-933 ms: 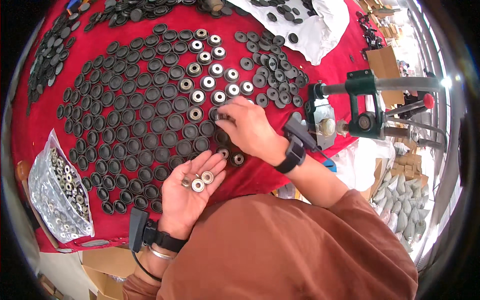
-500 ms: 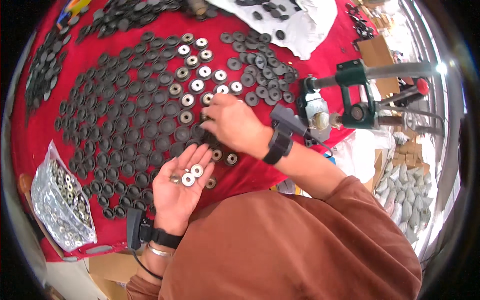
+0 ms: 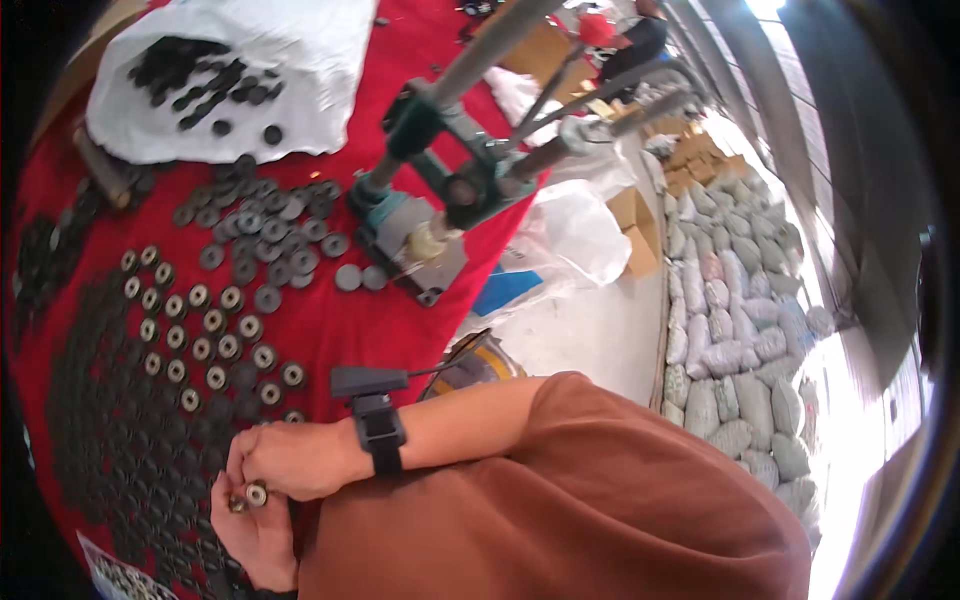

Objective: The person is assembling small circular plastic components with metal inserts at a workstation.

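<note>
My left hand [image 3: 252,545] is palm up at the lower left, its fingers curled around a few small ring-shaped metal bearings [image 3: 257,494]. Over it bends my right hand [image 3: 300,460], with closed fingers reaching down to the left fingertips; whatever its fingertips pinch is hidden. Just beyond my hands stand rows of black round caps with a metal bearing [image 3: 202,349] in the middle of each. Many more black caps without bearings [image 3: 120,440] spread over the red cloth [image 3: 340,345] to the left.
A green bench press [image 3: 460,190] stands at the cloth's right edge. Loose black discs [image 3: 275,228] lie beside it. Behind them is a white sack [image 3: 310,110] with black pieces on it. At the lower left corner is a plastic bag of bearings [image 3: 125,580]. Stuffed bags [image 3: 740,340] cover the floor at right.
My view has swung to the right, so the press and floor bags show more. My right hand has come from the rows of caps to the bearings in my left hand, whose fingers have curled.
</note>
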### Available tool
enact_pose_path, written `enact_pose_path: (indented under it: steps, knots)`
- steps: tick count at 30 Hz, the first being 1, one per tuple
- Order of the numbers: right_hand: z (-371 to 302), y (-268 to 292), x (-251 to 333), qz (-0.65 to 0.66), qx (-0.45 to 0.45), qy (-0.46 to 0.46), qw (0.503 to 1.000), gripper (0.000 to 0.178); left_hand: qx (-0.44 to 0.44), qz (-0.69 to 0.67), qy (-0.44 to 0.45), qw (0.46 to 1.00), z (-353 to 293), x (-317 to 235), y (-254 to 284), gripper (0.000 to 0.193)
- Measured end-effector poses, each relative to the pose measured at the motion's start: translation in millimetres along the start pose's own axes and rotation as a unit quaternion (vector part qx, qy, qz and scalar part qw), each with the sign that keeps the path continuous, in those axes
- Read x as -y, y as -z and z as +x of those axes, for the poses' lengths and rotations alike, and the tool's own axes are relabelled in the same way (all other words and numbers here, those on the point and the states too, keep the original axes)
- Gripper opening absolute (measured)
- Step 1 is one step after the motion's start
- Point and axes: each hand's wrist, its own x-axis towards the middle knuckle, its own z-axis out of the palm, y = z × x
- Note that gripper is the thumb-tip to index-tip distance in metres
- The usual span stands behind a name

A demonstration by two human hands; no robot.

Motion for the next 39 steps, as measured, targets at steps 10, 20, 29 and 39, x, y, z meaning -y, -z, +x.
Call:
enact_pose_path:
  steps: [10,20,29,39]
  knots:
    - [-14.6,17.9,-4.0,0.155,-0.116,-0.088,0.977,0.023,-0.058,0.088,0.017,0.994,-11.6,3.5,13.0,0.028]
    - [-11.8,35.5,-33.5,-0.087,-0.26,-0.146,0.95,0.018,-0.068,0.003,0.09,0.994,-21.6,8.8,-16.6,0.017]
    - [16.8,25.1,-53.4,-0.249,-0.177,-0.037,0.952,0.016,-0.077,-0.023,0.083,0.993,-23.0,7.1,-9.7,0.019]
    - [17.8,30.4,-59.2,-0.308,-0.081,-0.02,0.948,0.018,0.024,-0.155,0.042,0.987,-7.9,4.3,2.7,0.042]
